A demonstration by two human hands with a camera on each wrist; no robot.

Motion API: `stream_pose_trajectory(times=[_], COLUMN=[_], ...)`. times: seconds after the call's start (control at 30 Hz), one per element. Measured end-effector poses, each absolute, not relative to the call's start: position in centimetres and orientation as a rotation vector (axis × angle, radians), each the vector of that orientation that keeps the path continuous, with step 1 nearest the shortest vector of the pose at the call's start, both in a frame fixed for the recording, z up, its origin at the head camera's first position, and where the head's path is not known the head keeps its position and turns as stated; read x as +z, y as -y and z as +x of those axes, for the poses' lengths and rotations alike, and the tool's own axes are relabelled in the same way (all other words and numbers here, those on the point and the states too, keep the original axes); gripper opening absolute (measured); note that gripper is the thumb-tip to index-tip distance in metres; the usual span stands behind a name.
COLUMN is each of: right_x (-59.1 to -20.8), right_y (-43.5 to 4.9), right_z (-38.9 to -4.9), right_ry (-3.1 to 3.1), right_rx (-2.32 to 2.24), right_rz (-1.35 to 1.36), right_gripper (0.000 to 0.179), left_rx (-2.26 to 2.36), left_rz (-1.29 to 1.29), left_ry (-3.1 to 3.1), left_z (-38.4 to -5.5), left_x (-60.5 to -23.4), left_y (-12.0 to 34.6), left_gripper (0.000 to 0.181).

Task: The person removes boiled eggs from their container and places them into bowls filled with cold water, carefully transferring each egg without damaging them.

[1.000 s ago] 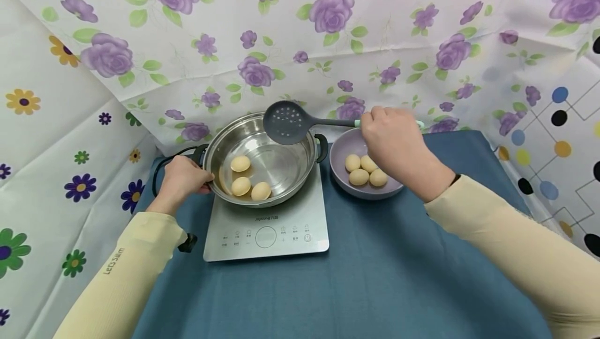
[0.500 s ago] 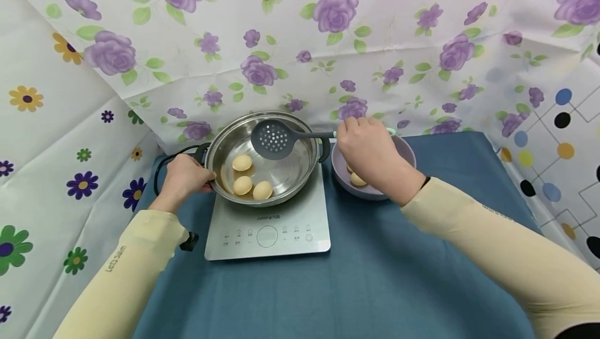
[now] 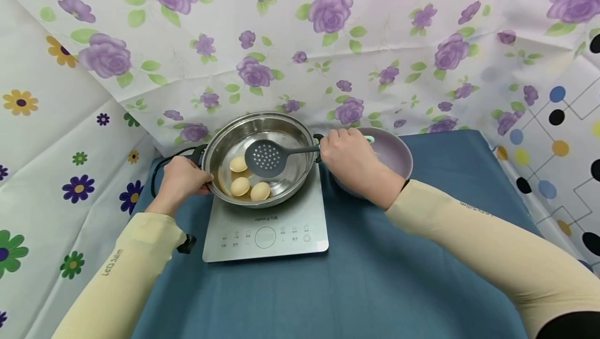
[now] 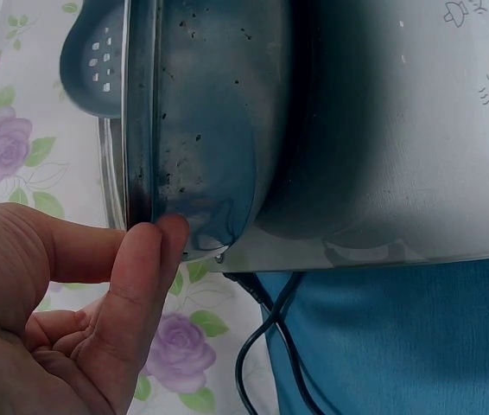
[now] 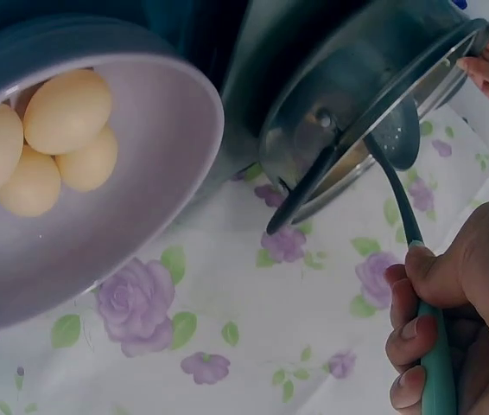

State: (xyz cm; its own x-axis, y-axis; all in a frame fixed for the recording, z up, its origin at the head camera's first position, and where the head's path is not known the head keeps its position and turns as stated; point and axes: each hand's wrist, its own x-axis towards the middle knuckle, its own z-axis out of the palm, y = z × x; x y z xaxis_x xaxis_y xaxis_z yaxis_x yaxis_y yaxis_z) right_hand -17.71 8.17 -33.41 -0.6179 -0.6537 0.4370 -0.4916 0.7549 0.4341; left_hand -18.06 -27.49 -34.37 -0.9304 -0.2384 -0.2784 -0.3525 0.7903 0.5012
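I have the right grip wrapped round the green handle of a dark skimmer, whose perforated scoop hangs over the pan and carries no egg that I can see. The left grip pinches the pan's rim on its left side; for this step I'd want that hold firm but light, so the pan neither slides nor tips on the induction cooker beneath it. Three eggs lie in the pan, all toward its left side; from above, the scoop partly overlaps the rearmost, and I can't tell whether they touch. To work the skimmer well here, I'd bring the scoop down clear of the shells, then ease its edge beneath one egg at a time, with the pan's wall as a backstop; a hurried push could knock the eggs together and crack them. I'd level the scoop before any lift, since an egg would probably roll off a slant. Just right of the cooker, a purple bowl stands on the blue surface. The right grip hides its contents from above, but the right wrist view shows at least four eggs clustered inside it.
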Motion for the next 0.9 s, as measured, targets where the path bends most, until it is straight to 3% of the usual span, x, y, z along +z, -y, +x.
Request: stream_pose_trajectory(times=[0.9], right_x=[-33.54], right_y=[-8.88], right_z=[-17.25], right_ry=[2.507], right_rx=[-0.342], right_rz=[1.077], right_gripper=[0.011], left_rx=[0.832], left_rz=[-0.469], left_ry=[-2.777], left_z=[-18.01], left_x=[-34.35], left_y=[27.43], left_gripper=[0.023])
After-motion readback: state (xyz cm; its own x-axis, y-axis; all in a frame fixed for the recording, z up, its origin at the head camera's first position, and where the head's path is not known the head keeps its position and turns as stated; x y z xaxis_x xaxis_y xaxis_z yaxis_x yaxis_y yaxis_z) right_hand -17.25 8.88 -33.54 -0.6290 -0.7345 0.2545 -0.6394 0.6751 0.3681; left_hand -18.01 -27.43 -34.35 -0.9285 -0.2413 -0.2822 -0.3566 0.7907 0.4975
